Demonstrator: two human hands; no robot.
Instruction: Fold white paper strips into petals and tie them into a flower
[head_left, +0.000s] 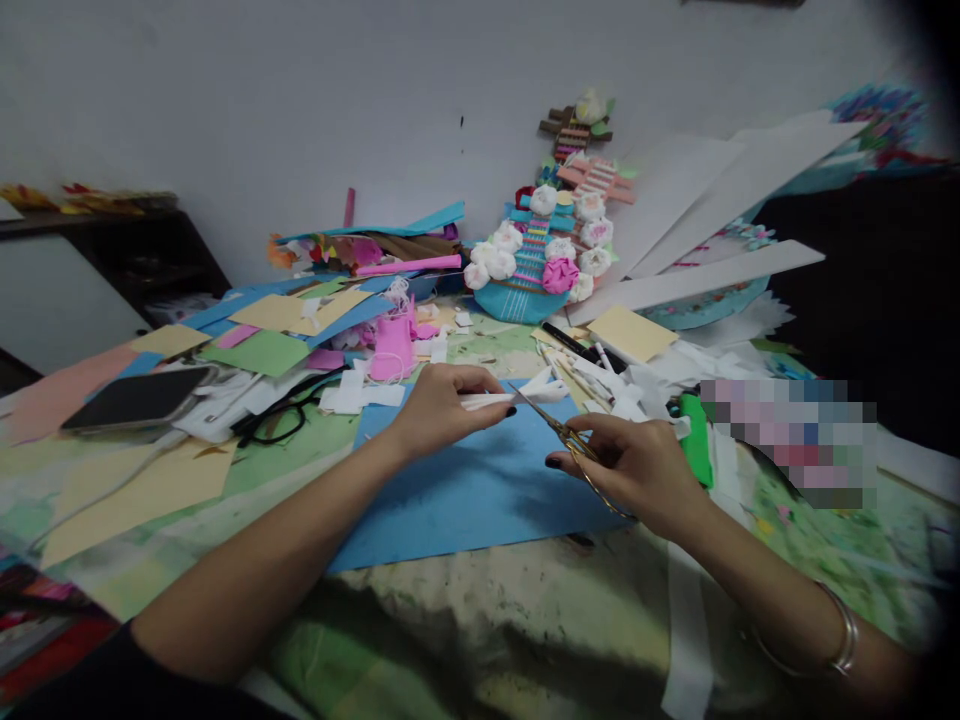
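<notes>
Pinched in my left hand (446, 408) is a folded strip of white paper (544, 389), its loose end fanning out to the right. My right hand (637, 465) has its fingers in the handles of gold scissors (568, 438), which point up and left. The blade tips are at the white paper, just right of my left fingertips; whether they touch it is hard to tell. Beneath both hands lies a sheet of blue paper (480, 500) on the green patterned cloth.
Left of the blue sheet are a dark phone (139, 400), black glasses (281, 420) and coloured paper. Flower-decorated paper crafts (532, 260) stand against the wall. Pens, white scraps and a green roll (696, 440) lie to the right; a white strip (686, 630) hangs over the front edge.
</notes>
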